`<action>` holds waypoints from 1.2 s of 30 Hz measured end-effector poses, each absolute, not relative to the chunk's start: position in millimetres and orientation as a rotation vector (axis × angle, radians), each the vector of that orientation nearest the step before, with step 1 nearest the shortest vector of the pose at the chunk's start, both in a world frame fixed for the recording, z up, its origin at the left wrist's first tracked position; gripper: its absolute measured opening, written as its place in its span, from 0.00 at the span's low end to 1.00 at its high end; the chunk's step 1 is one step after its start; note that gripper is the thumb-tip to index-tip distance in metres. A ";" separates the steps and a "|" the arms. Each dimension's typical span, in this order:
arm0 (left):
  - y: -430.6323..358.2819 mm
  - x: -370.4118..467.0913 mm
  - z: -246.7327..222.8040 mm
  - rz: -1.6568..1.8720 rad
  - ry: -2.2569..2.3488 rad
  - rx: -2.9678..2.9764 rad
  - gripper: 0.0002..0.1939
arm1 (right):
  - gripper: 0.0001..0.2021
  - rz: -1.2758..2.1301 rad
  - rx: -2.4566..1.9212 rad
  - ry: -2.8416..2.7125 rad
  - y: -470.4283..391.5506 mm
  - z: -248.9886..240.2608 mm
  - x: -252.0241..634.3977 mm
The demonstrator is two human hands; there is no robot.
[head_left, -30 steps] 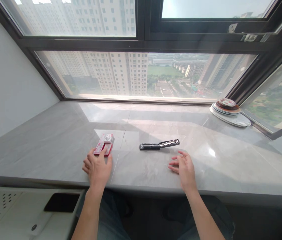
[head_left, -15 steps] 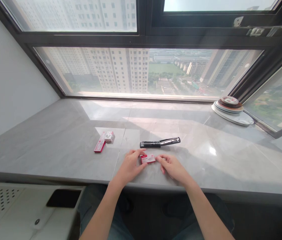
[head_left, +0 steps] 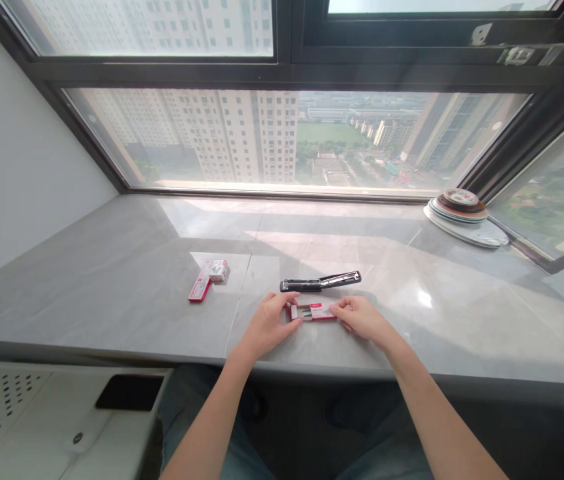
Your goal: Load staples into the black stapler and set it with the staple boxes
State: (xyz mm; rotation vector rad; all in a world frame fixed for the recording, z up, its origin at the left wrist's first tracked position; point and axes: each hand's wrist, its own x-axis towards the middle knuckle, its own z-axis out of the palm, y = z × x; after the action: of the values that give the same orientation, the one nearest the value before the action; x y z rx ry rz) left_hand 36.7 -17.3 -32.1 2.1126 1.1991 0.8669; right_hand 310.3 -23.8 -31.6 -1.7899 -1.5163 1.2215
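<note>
A small red-and-white staple box point(head_left: 323, 311) lies low over the counter, its sleeve slid partly off the inner tray point(head_left: 294, 312). Grey strips, apparently staples, show in the gap. My left hand point(head_left: 269, 325) grips the tray's left end between thumb and fingers. The sleeve's right end is pinched by my right hand point(head_left: 359, 317). Just behind the box lies a black stapler point(head_left: 320, 283), its top swung open to the right.
Left on the counter point(head_left: 127, 280) are a flat red-and-white box point(head_left: 200, 289) and a small white box point(head_left: 219, 270) touching it. Stacked plates point(head_left: 465, 217) stand at the back right by the window. A black phone-like slab point(head_left: 129, 393) rests on a white surface below left.
The box has gone from closed to partly open, its sleeve drawn right off the tray. My right hand has moved right and now pinches the sleeve; my left stays at the left end.
</note>
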 end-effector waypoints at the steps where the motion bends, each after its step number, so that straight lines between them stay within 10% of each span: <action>1: -17.3 37.0 -32.2 0.867 1.199 2.114 0.27 | 0.17 1.113 -1.809 -1.557 -23.9 -27.8 310.0; 12: -17.1 36.5 -30.4 0.828 1.213 2.165 0.25 | 0.08 0.377 -1.514 -2.433 10.1 9.2 238.9; 36: -15.9 48.1 -41.8 0.901 1.299 2.072 0.12 | 0.15 0.731 -1.461 -2.107 -30.4 -18.0 293.5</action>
State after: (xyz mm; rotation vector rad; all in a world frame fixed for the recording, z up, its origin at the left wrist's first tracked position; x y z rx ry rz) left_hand 48.1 -15.9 -41.8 2.0719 1.2992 0.9005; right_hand 293.5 -30.4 -18.0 -1.4606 -2.1070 0.7310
